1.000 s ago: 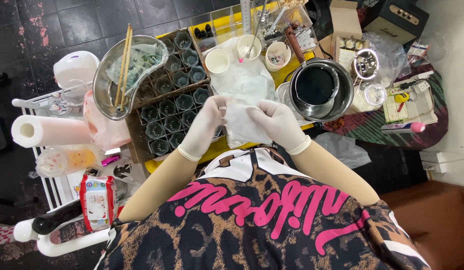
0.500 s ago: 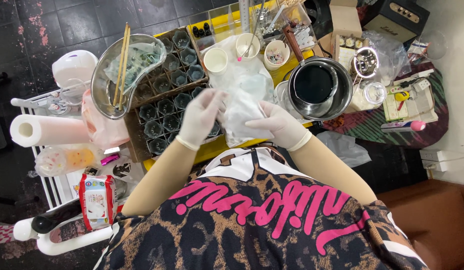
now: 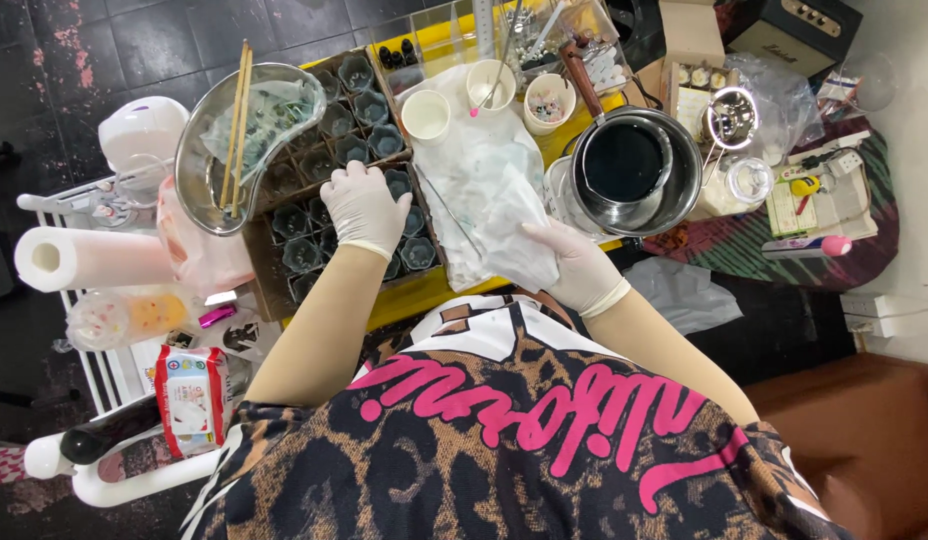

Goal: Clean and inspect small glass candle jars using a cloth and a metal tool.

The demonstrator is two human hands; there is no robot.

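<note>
My gloved left hand [image 3: 365, 208] rests spread and empty on the cardboard tray of small dark glass jars [image 3: 329, 190], left of the crumpled white plastic sheet [image 3: 484, 200] on the yellow worktop [image 3: 424, 295]; my right hand [image 3: 576, 265] pinches the sheet's near corner.

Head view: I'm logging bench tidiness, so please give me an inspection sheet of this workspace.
Surface: yellow tabletop, crowded, little bare area.
Job's things: cardboard tray of small dark glass jars; crumpled white cloth sheet.
Clutter: kidney-shaped steel dish with wooden chopsticks; steel pot of dark liquid; white paper cups; paper towel roll.
Grippers: left gloved hand rests on the jars; right gloved hand grips the sheet's edge.
Cables: nothing seen.
Surroundings: dark tiled floor; white rack at left.
</note>
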